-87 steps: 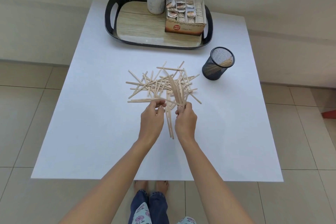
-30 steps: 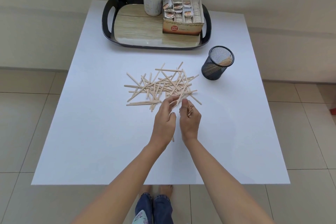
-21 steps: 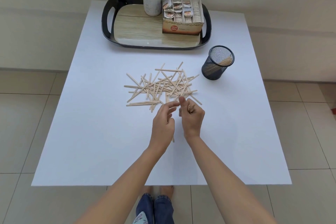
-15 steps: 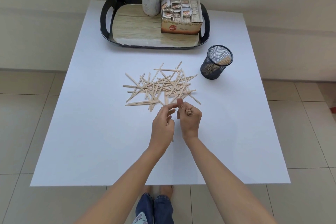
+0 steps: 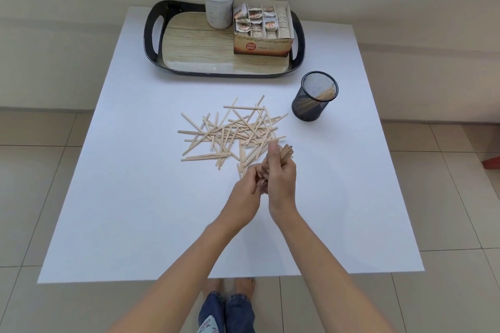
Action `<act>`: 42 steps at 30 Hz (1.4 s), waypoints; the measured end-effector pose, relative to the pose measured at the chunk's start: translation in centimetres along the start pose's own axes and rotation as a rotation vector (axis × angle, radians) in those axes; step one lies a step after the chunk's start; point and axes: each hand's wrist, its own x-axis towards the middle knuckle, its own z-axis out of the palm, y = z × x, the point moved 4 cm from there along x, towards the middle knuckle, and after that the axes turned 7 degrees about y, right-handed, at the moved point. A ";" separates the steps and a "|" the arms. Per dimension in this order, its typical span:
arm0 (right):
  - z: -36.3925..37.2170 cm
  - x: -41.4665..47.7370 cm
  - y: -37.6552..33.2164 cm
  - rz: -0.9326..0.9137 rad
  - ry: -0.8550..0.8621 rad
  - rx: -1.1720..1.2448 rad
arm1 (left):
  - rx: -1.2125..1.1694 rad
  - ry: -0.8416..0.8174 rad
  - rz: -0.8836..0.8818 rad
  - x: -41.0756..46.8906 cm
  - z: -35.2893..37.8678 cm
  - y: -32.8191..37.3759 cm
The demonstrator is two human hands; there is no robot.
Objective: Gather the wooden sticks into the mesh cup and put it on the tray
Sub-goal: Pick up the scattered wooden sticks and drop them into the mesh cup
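Note:
A loose pile of wooden sticks lies in the middle of the white table. Just in front of the pile, my right hand grips a bundle of sticks upright, their ends showing above my fist. My left hand is pressed against it from the left, its curled fingers on the lower ends of the same bundle. The black mesh cup stands to the right of the pile with several sticks inside. The black tray with a wood-look base sits at the table's far edge.
On the tray stand a white lidded canister and an open box of tea sachets, both on its right half. Tiled floor surrounds the table. My feet show below the near table edge.
Both hands have drawn back slightly from the pile. The left hand has slid down along the bundle and closed in under the right fist. The pile and cup stay put.

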 end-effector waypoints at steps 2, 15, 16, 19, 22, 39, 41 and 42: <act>0.2 -0.1 -0.1 0.026 -0.023 -0.038 | 0.037 0.054 0.007 0.2 -0.3 0.1; -1.8 0.9 -3.8 -0.089 -0.128 -0.269 | 0.245 0.127 -0.006 1.6 -3.1 -0.2; -1.9 0.9 -4.3 -0.112 -0.121 -0.277 | 0.246 0.124 -0.006 1.8 -3.2 -0.2; -2.0 1.0 -5.7 -0.206 -0.120 -0.334 | 0.215 0.165 0.017 2.0 -3.3 0.2; -1.7 1.2 -6.6 -0.243 -0.109 -0.349 | 0.088 0.238 0.065 2.0 -3.5 1.0; -5.6 13.5 -15.6 -0.573 0.520 -0.401 | 0.361 0.423 0.135 1.5 -4.8 -2.9; -5.1 14.9 -15.0 -0.552 0.486 -0.495 | 0.352 0.424 0.134 1.3 -4.6 -3.1; -4.9 15.6 -14.6 -0.538 0.460 -0.532 | 0.349 0.421 0.133 1.3 -4.5 -3.2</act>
